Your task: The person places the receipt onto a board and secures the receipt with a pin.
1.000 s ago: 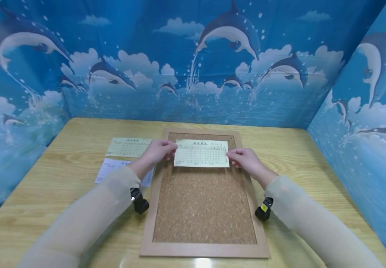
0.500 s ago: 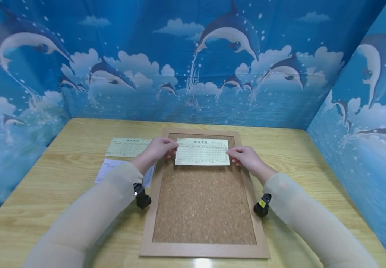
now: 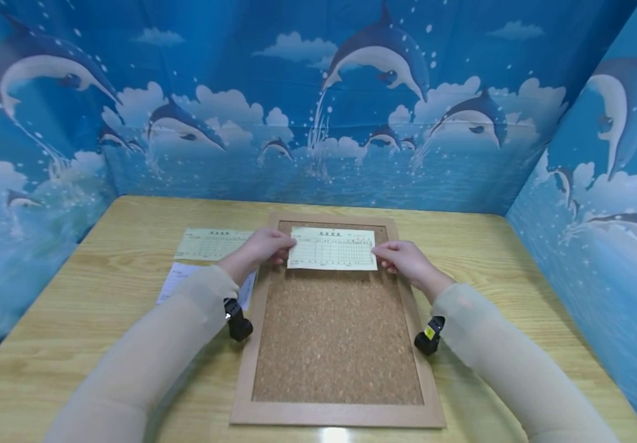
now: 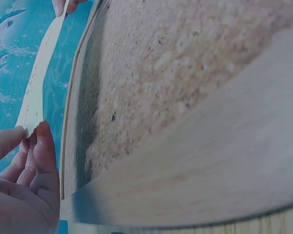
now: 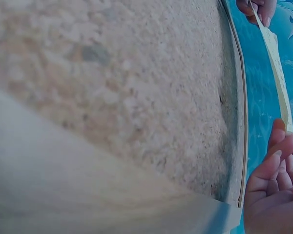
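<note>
A pale green printed form slip [image 3: 332,248] is stretched between both hands over the far end of a wood-framed cork board [image 3: 337,344]. My left hand [image 3: 263,246] pinches its left edge between thumb and fingers. At the opposite edge, my right hand [image 3: 407,261] pinches the paper likewise. In the left wrist view the slip [image 4: 36,83] appears nearly edge-on, raised off the cork, with a torn-looking edge by the left hand [image 4: 27,180]. The right wrist view has the slip [image 5: 278,73] apart from the cork too, held by the right hand [image 5: 278,180].
Left of the board, another green form [image 3: 208,244] lies on the wooden table [image 3: 114,277]. A white form [image 3: 177,278] lies just nearer, partly hidden by the left arm. Blue dolphin-print curtains [image 3: 318,166] stand behind and at both sides.
Both hands have shifted slightly away from me, carrying the slip a little toward the board's far edge. The board and the other papers have stayed put.
</note>
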The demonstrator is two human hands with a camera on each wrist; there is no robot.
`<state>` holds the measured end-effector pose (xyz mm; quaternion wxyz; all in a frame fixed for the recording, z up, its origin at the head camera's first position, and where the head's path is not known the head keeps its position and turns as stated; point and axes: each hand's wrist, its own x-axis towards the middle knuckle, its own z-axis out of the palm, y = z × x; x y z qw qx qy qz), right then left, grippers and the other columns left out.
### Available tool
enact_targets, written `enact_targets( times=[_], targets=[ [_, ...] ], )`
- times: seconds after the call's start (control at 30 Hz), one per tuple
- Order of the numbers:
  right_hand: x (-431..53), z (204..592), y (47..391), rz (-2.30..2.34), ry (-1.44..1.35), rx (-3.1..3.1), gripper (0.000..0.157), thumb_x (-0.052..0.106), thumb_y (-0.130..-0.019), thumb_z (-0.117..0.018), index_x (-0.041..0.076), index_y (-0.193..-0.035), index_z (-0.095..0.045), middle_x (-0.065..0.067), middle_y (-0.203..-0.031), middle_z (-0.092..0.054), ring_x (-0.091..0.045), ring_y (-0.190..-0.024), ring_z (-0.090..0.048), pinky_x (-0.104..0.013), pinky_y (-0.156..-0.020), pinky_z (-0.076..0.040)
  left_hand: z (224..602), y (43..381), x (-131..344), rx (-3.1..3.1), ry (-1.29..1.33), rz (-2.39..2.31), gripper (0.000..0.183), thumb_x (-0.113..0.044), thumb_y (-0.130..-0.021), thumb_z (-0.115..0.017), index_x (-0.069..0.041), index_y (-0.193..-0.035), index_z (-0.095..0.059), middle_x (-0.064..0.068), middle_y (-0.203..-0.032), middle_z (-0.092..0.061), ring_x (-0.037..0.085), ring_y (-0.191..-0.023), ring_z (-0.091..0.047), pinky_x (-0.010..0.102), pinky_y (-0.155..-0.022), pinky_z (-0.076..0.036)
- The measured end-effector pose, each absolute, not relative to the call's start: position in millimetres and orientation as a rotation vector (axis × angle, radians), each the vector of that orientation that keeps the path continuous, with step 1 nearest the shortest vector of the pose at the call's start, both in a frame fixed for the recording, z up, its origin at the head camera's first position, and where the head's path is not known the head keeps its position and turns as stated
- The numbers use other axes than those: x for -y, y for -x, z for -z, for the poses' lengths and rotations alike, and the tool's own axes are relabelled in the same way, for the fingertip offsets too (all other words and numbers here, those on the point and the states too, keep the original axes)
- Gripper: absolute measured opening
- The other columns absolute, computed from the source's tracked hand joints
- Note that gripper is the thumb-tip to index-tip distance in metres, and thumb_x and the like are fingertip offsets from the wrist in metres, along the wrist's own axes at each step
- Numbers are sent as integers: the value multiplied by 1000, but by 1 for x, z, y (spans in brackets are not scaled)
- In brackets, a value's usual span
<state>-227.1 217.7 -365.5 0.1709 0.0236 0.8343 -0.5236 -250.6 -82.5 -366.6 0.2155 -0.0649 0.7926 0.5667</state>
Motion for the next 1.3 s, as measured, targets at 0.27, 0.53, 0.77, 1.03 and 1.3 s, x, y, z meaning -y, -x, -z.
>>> enact_targets(
  times=[0.27,0.53,0.77,1.03,1.3],
  targets=[
    [-216,365,228,1517,-91,-2357,31,22,-96,-55,-5,-109,-60,2,-71,-52,-6,-62,-46,-22,-59,-43,367,247,81,-2208,188,-1542,26,-19,-90,-62,1,-106,-65,2,-77,-60,9,-63,-55,19,-59,-48],
    [-217,365,230,1525,-110,-2353,31,22,-95,-55,-5,-110,-60,2,-71,-52,-6,-61,-46,-21,-58,-42,370,250,81,-2197,204,-1541,24,-19,-90,-62,0,-103,-66,2,-74,-62,9,-62,-56,20,-57,-48],
    [-216,362,234,1497,-112,-2372,30,22,-95,-54,-4,-108,-61,2,-70,-52,-7,-62,-46,-22,-60,-43,369,255,79,-2212,243,-1539,20,-19,-89,-63,-1,-98,-66,1,-72,-61,8,-61,-55,19,-56,-47],
    [-216,364,238,1460,-127,-2392,33,22,-95,-55,-5,-113,-61,3,-70,-53,-6,-62,-48,-22,-62,-45,368,261,78,-2221,278,-1461,21,-21,-90,-62,-4,-100,-67,3,-80,-64,11,-67,-58,22,-59,-49],
    [-215,366,244,1383,-155,-2416,35,23,-95,-54,-3,-118,-60,1,-72,-54,-9,-63,-48,-23,-63,-45,371,267,79,-2196,233,-1437,19,-21,-91,-61,-4,-94,-66,3,-75,-65,10,-64,-59,23,-58,-48]
  ],
)
